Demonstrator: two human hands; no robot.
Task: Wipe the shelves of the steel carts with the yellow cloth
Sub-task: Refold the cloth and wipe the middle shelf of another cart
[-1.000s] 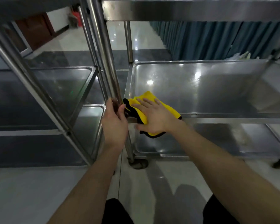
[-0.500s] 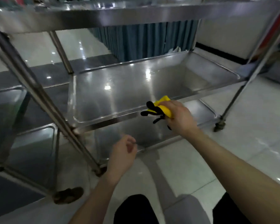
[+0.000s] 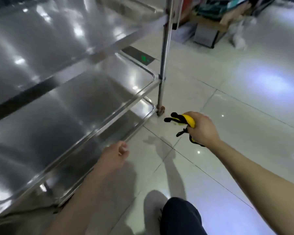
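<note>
**Head view: yellow cloth bunched in the right hand, off the cart**

The right hand (image 3: pixel 203 128) is clenched round the yellow cloth (image 3: pixel 190 121), which is wadded into the fist so that only a rounded yellow fold shows at the thumb side. Black edging and loose black strands stick out to the left and hang below the knuckles. The cloth is in the air above the pale tiled floor (image 3: pixel 244 116), near the corner of the steel cart (image 3: pixel 58 107) but touching none of its shelves.

The left hand (image 3: pixel 115 156) hangs lower and closer to the body, its fingers loosely curled and holding nothing. It is just beside the front rim of a low shelf; the blur makes it unclear whether it touches the rim.

The cart fills the left side, its shelves stacked one over another and shining with reflected light spots. Its corner post (image 3: pixel 162 78) runs down to a small caster (image 3: pixel 160 111) on the floor, just left of the cloth.

A grey shoe (image 3: pixel 153 207) and a dark trouser leg (image 3: pixel 180 217) show at the bottom edge. Boxes and other clutter (image 3: pixel 205 36) stand on the floor at the upper right, well apart from the hands.
</note>
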